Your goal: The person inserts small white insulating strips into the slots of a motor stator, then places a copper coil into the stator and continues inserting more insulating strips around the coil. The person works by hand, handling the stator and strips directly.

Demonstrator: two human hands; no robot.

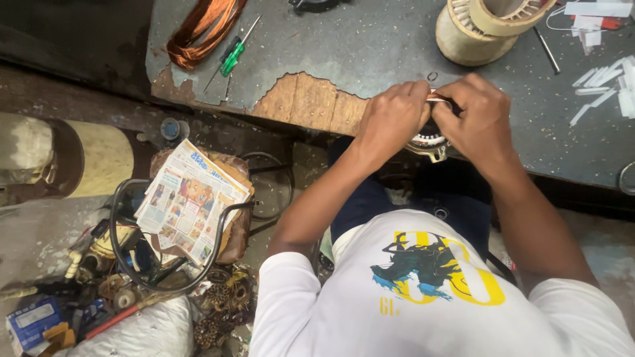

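- Centrally, upper middle of frame: left hand (pixel 391 118) and right hand (pixel 477 114) pinch closed on a thin white strip (pixel 436 98), above a metal motor stator (pixel 428 144), mostly hidden.
- Blue box (pixel 30 322), lower left, label unreadable; folded newspaper (pixel 192 201) beside.
- Upper left: copper wire coil (pixel 202 30), green screwdriver (pixel 233 56).
- Worn grey bench (pixel 370 46), chipped edge.

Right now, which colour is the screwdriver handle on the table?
Green, seen in the head view: screwdriver beside the copper wire coil.

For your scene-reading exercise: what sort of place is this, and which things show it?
Probably a motor-rewinding repair workshop: a copper wire coil, a screwdriver and a stator lie on the worn bench.
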